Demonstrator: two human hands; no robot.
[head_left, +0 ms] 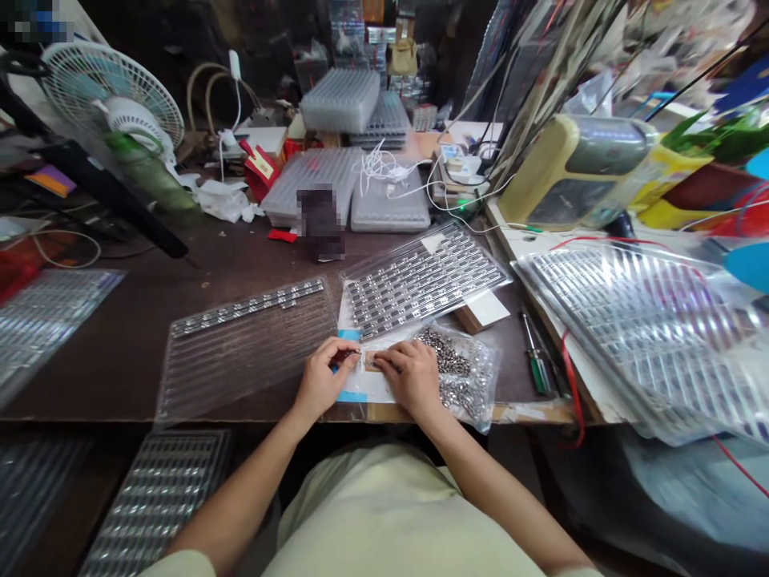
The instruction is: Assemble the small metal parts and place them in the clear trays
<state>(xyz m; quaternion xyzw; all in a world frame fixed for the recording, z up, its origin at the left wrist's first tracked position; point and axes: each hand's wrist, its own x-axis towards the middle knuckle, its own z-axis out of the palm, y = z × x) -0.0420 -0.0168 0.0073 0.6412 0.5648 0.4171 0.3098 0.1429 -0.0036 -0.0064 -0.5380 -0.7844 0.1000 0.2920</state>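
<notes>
Two hands work just behind the near edge of the counter (108, 377). The left hand (324, 378) pinches shut on a tiny dark piece (352, 353), too small to identify. The right hand (412, 377) curves over a small tan block (372, 361); whether that grip clasps it, I cannot tell. A clear bag of metal parts (456, 377) lies just beside the right hand, a clear plastic tray (246, 353) beside the left, with open counter beyond the tray.

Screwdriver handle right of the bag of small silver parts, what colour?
Green: the screwdriver handle shows best in the head view.
</notes>
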